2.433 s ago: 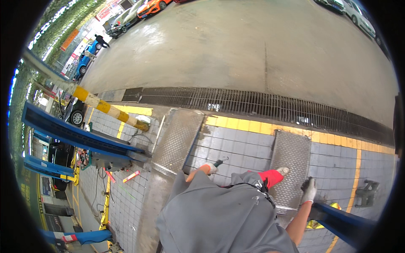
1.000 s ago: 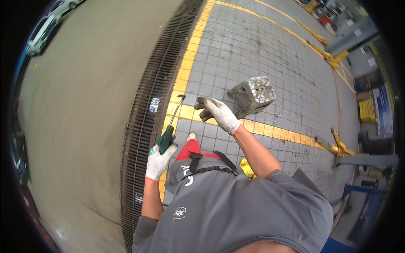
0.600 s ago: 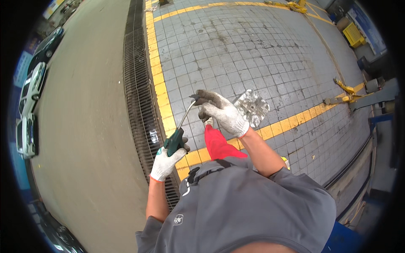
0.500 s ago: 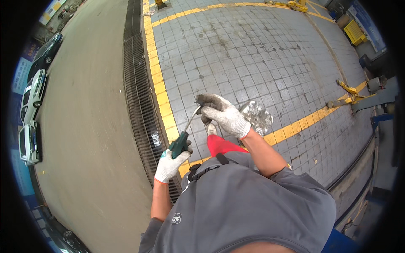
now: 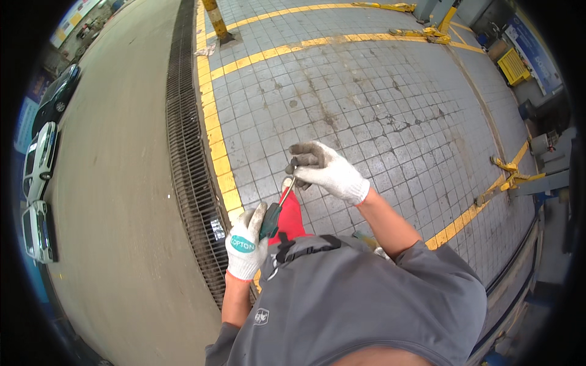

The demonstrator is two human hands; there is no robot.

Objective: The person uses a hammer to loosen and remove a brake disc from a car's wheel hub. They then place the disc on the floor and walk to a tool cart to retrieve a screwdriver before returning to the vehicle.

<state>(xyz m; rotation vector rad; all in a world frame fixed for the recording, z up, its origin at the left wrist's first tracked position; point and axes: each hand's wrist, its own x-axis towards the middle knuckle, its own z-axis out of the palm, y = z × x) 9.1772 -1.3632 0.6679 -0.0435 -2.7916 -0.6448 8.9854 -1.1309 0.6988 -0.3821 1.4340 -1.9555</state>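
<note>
My left hand [image 5: 246,243], in a white knit glove with a green patch, is wrapped round the dark green handle of a hand tool [image 5: 271,222]. A thin metal rod [image 5: 287,193] rises from the handle toward my other hand. My right hand [image 5: 326,172], gloved in white with dirty grey fingers, pinches the rod's upper end near a small dark tip [image 5: 293,165]. Its upper fingers stand apart from the thumb. The tool's exact kind is unclear. Both hands are in front of my waist, above the tiled floor.
Grey tiles [image 5: 366,104] with yellow lines lie ahead, beside a drain grate [image 5: 189,134]. A yellow post [image 5: 215,18] stands at the far left. Yellow lift arms [image 5: 513,180] are at the right, and parked white cars [image 5: 41,155] at the left.
My view has moved forward over the floor. The mottled grey thing beside my right hand has dropped out of sight there. Both hands still hold the tool, and its handle now sits closer to my body.
</note>
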